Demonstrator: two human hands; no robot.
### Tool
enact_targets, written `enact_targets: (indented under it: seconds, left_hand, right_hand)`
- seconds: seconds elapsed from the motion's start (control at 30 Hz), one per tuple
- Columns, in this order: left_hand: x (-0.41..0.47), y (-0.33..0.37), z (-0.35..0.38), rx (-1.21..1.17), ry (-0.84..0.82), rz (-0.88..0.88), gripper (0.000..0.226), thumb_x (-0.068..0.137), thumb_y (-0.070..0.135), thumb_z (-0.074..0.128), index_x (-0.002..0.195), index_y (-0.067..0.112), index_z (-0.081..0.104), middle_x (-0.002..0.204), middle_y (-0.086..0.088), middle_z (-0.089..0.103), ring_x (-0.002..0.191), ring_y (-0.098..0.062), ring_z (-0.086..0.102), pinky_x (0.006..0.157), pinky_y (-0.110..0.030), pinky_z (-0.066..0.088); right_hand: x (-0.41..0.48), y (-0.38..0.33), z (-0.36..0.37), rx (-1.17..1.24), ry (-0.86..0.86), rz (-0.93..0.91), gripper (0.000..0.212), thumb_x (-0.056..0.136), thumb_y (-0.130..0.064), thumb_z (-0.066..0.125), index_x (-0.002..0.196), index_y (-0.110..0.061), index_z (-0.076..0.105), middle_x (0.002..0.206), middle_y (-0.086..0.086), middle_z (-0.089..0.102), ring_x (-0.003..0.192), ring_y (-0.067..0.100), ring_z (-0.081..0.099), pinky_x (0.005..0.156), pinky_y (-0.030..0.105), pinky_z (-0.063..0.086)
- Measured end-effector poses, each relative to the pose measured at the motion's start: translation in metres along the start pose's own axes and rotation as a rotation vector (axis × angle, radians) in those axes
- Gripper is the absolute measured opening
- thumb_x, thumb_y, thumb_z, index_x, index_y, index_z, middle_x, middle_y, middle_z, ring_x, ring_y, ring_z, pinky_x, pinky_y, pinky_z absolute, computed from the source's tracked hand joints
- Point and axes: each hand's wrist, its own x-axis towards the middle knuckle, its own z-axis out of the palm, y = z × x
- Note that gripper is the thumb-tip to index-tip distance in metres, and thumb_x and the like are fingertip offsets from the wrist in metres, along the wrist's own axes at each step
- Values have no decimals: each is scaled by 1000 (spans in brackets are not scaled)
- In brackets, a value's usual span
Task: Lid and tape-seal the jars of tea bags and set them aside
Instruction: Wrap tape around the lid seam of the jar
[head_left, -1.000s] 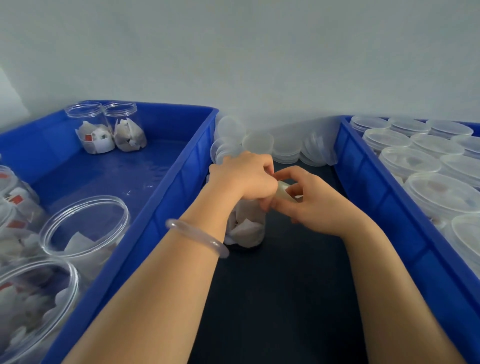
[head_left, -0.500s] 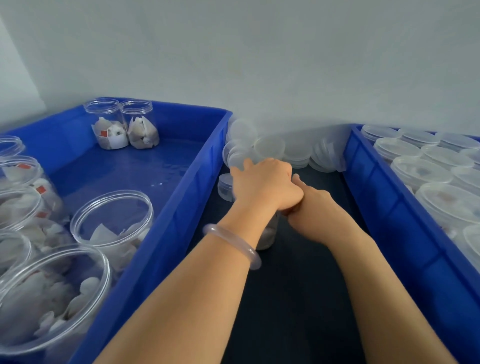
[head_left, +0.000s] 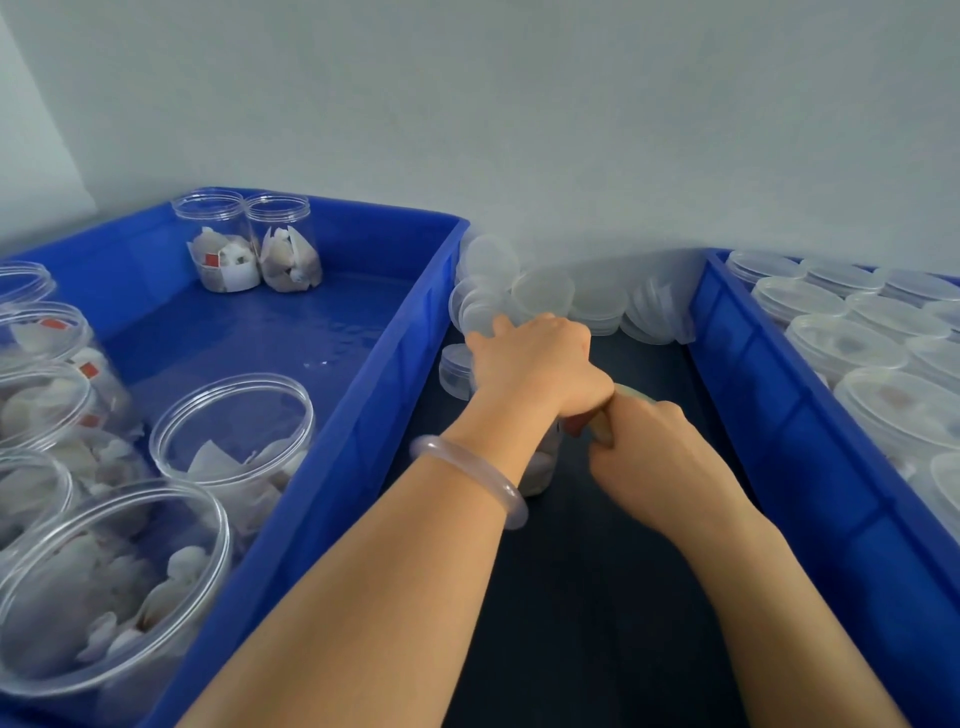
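Blue left crate (head_left: 374, 374): lies at 9 o'clock of the hands, its long wall just beside the left forearm.
Open jars (head_left: 234, 431): clear and lidless, with tea bags inside. They crowd the left crate's near end at 8 o'clock. Two more stand touching in its far corner at 11 o'clock.
Jar (head_left: 543, 475): stands upright on the bench between the two crates, mid-view. Only its lower part, with pale tea bags, shows below the left wrist.
Left hand (head_left: 535, 364): sits on the jar's top, fingers curled down round it and gripping. The lid itself is hidden beneath the palm.
Right hand (head_left: 660, 447): at 3 o'clock of the jar, touching the left hand, fingers curled in towards the jar's neck. The fingertips are covered, so I cannot tell whether it pinches anything.
Pale curved edge (head_left: 631, 391): shows just above the right knuckles, too little to name.
Bracelet (head_left: 470, 470): a pale translucent ring on the left wrist.
Loose lids (head_left: 543, 293): a translucent heap against the wall (head_left: 519, 130), at 12 o'clock of the jar.
Small tub (head_left: 454, 371): clear, just beside the left hand at 10 o'clock, near the left crate's wall.
Right crate (head_left: 779, 431): blue, at 3 o'clock, with lidded jars (head_left: 841, 343) packed close inside.
Bench (head_left: 597, 597): a dark surface between the crates.
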Motion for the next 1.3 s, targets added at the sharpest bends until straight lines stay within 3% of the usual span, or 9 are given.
enact_targets:
  seconds: [0.13,0.3,0.5,0.67,0.77,0.87,1.0,1.17,1.3]
  left_hand:
    - [-2,3,-3,-12,-7,-15,22,76,25,59,97,24,62,104,4,55,110,-31,40,78,-45,21]
    - [-1,3,-7,20,-89,-1,31,74,24,59,104,24,60,111,2,52,113,-32,39,84,-47,27]
    - [5,5,-8,198,-263,-26,57,71,37,76,121,25,51,121,-3,45,121,-35,35,101,-60,28]
    - [10,9,3,117,-89,-56,23,82,36,66,103,26,62,100,0,55,115,-29,37,87,-47,27]
    - [12,8,2,74,-96,-81,16,84,37,64,96,28,65,93,0,56,111,-28,35,86,-48,27]
    - [11,9,2,89,-104,-114,21,73,31,73,92,26,65,82,-2,48,99,-28,32,85,-48,30]
    - [19,-2,-8,40,58,-215,17,74,23,70,89,21,63,94,-4,53,113,-33,39,92,-50,32]
    - [20,3,-5,149,-45,-80,20,71,28,76,89,27,67,91,0,57,113,-33,41,91,-50,34]
    - [29,0,-10,159,-150,-86,27,73,33,76,99,28,67,105,-1,59,114,-33,41,94,-52,31]
  right_hand:
    - [-1,3,1,48,3,19,31,88,-10,47,74,-36,39,69,-5,48,56,13,51,52,30,46]
    - [0,3,3,100,-4,40,27,85,-9,47,87,-36,50,69,-4,51,56,14,51,53,33,47]
    - [13,6,-6,-2,-54,91,61,84,-21,62,138,-12,34,104,4,59,75,14,48,61,29,44]
    - [17,4,-4,-58,-75,98,20,84,-16,56,103,-14,53,80,-2,53,66,12,49,51,25,38]
    - [14,1,0,-121,-23,115,22,89,-15,50,111,-9,47,71,-2,45,58,10,44,46,24,32]
    - [-1,-7,-7,-176,-33,107,32,93,-16,46,124,-9,43,77,1,50,62,13,51,49,25,40]
    - [-48,-38,2,-64,-45,-114,18,82,-23,42,98,-31,46,67,-7,45,55,11,46,47,28,38]
    - [-3,-4,20,-169,-52,34,49,94,-17,46,141,-16,34,71,-5,41,56,9,42,44,22,32]
    - [14,15,38,-118,53,89,57,93,-24,49,146,-22,26,80,-2,49,63,12,49,50,27,42]
